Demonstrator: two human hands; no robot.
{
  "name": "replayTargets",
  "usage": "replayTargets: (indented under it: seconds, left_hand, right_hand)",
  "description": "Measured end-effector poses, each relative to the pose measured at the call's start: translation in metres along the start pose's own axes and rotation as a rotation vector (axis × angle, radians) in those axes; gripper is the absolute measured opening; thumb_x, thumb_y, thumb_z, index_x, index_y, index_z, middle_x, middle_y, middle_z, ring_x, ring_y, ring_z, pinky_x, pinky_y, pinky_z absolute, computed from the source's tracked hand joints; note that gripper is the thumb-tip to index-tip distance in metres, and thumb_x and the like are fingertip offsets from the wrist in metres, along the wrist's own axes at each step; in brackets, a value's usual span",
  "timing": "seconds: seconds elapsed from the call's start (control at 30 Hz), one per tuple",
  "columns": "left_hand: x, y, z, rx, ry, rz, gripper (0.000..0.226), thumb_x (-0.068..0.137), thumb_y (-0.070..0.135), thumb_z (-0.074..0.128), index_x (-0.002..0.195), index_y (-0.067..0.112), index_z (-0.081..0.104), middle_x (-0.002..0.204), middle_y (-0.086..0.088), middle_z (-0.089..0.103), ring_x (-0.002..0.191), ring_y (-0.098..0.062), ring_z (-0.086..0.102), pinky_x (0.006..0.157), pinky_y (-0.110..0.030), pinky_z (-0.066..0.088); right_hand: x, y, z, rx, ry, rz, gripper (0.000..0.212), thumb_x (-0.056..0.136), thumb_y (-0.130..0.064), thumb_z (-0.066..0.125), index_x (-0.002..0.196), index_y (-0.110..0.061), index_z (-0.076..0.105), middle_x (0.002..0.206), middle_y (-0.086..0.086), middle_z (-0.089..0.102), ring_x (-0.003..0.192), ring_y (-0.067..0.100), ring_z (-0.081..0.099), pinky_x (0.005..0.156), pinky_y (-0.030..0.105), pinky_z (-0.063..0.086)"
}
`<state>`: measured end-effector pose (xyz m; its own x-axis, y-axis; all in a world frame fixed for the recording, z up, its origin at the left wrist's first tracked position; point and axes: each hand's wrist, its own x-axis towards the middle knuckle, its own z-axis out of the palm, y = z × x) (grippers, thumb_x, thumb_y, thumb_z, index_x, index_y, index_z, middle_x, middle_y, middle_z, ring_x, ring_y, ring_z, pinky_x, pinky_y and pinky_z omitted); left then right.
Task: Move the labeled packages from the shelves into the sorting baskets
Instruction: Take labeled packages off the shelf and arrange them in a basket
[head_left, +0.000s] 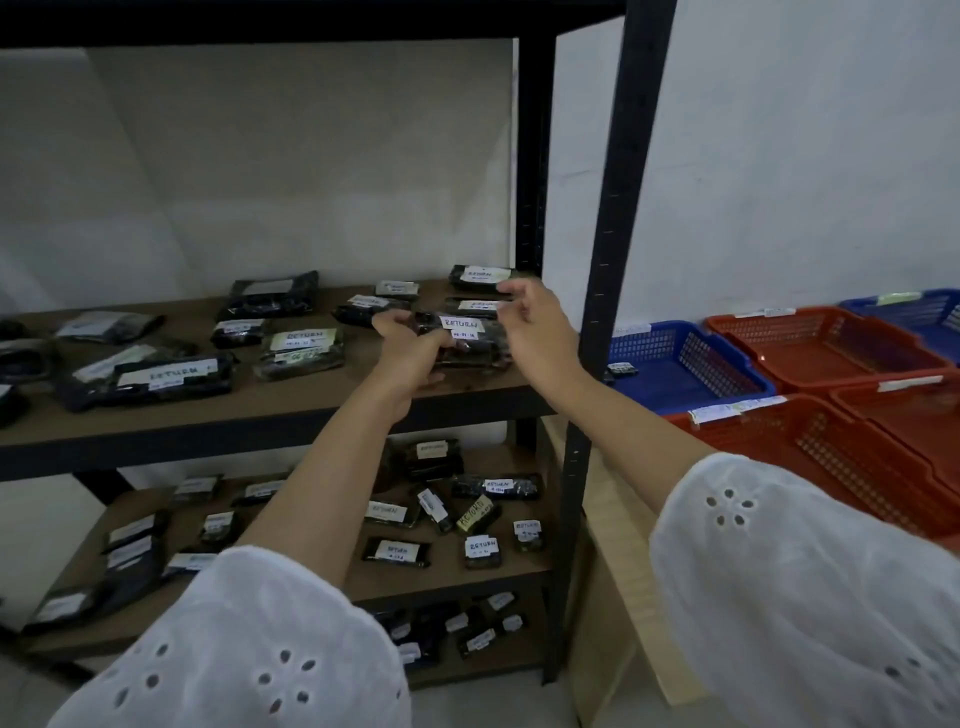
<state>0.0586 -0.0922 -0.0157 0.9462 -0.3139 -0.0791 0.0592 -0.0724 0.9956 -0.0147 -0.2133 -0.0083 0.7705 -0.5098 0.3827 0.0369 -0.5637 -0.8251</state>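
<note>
A: Head view: the left hand (410, 345) grips the RETURN package (467, 343) over the upper shelf (311, 410); the right hand (530, 322), half open, holds nothing.

B: One-hand grip may slip; the black post (597, 332) at 3 o'clock blocks the way to the baskets (670, 400).

Dim white wall (311, 156), seemingly bare

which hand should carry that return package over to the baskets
Left hand: it already grips the RETURN package. The right hand is open beside it, though nearer the baskets.
</note>
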Motion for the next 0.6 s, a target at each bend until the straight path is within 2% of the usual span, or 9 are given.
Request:
replayTargets:
  seconds: [0.07, 0.17, 0.27, 0.37, 0.43, 0.5, 0.6]
  left_hand:
    - [0.002, -0.001, -0.015, -0.062, 0.015, -0.023, 0.051, 0.087, 0.004, 0.058, 0.115, 0.026, 0.022, 0.132, -0.010, 0.039, 0.112, -0.026, 0.051, 0.080, -0.034, 0.054]
    - [0.008, -0.006, -0.032, -0.118, 0.053, -0.037, 0.049, 0.089, 0.001, 0.054, 0.116, 0.027, 0.024, 0.135, -0.013, 0.039, 0.114, -0.029, 0.051, 0.072, -0.032, 0.053]
    - [0.011, -0.008, -0.042, -0.154, 0.049, -0.051, 0.048, 0.089, 0.000, 0.052, 0.118, 0.029, 0.025, 0.136, -0.014, 0.037, 0.108, -0.028, 0.052, 0.064, -0.029, 0.050]
    - [0.014, -0.008, -0.049, -0.151, 0.016, -0.065, 0.051, 0.089, 0.000, 0.052, 0.125, 0.027, 0.027, 0.139, -0.013, 0.037, 0.107, -0.025, 0.051, 0.066, -0.030, 0.049]
    - [0.015, -0.008, -0.052, -0.143, -0.019, -0.073, 0.055, 0.089, 0.001, 0.052, 0.131, 0.025, 0.027, 0.139, -0.012, 0.038, 0.109, -0.025, 0.051, 0.068, -0.030, 0.049]
    - [0.015, -0.009, -0.055, -0.140, -0.044, -0.080, 0.057, 0.090, 0.001, 0.052, 0.134, 0.025, 0.026, 0.137, -0.013, 0.041, 0.109, -0.026, 0.052, 0.071, -0.031, 0.049]
    - [0.013, -0.009, -0.056, -0.143, -0.064, -0.087, 0.057, 0.089, 0.001, 0.052, 0.135, 0.024, 0.025, 0.135, -0.014, 0.041, 0.111, -0.028, 0.052, 0.073, -0.031, 0.050]
  right_hand:
    - [0.013, -0.004, 0.008, -0.109, 0.032, -0.008, 0.029, 0.100, -0.021, 0.042, 0.127, -0.018, 0.051, 0.114, 0.000, 0.050, 0.092, 0.007, 0.056, 0.068, 0.004, 0.037]
    - [0.044, 0.002, 0.020, -0.280, -0.019, 0.061, 0.033, 0.100, -0.022, 0.038, 0.131, -0.015, 0.048, 0.133, 0.007, 0.044, 0.115, 0.022, 0.052, 0.088, 0.027, 0.041]
    - [0.081, 0.016, 0.031, -0.496, -0.060, 0.216, 0.040, 0.099, -0.022, 0.038, 0.136, -0.008, 0.044, 0.138, 0.014, 0.036, 0.122, 0.030, 0.041, 0.095, 0.035, 0.038]
    - [0.099, 0.034, 0.037, -0.536, -0.093, 0.336, 0.054, 0.095, -0.035, 0.044, 0.142, -0.012, 0.035, 0.140, 0.012, 0.033, 0.125, 0.031, 0.034, 0.098, 0.043, 0.035]
    - [0.101, 0.048, 0.040, -0.483, -0.111, 0.370, 0.074, 0.082, -0.051, 0.054, 0.143, -0.019, 0.028, 0.140, 0.010, 0.035, 0.126, 0.031, 0.036, 0.099, 0.046, 0.035]
    - [0.099, 0.056, 0.042, -0.465, -0.113, 0.371, 0.089, 0.073, -0.059, 0.061, 0.144, -0.021, 0.023, 0.142, 0.009, 0.035, 0.128, 0.030, 0.035, 0.101, 0.043, 0.034]
    - [0.100, 0.055, 0.042, -0.555, -0.179, 0.309, 0.086, 0.083, -0.051, 0.062, 0.147, -0.010, 0.022, 0.148, 0.014, 0.028, 0.134, 0.033, 0.026, 0.107, 0.041, 0.028]
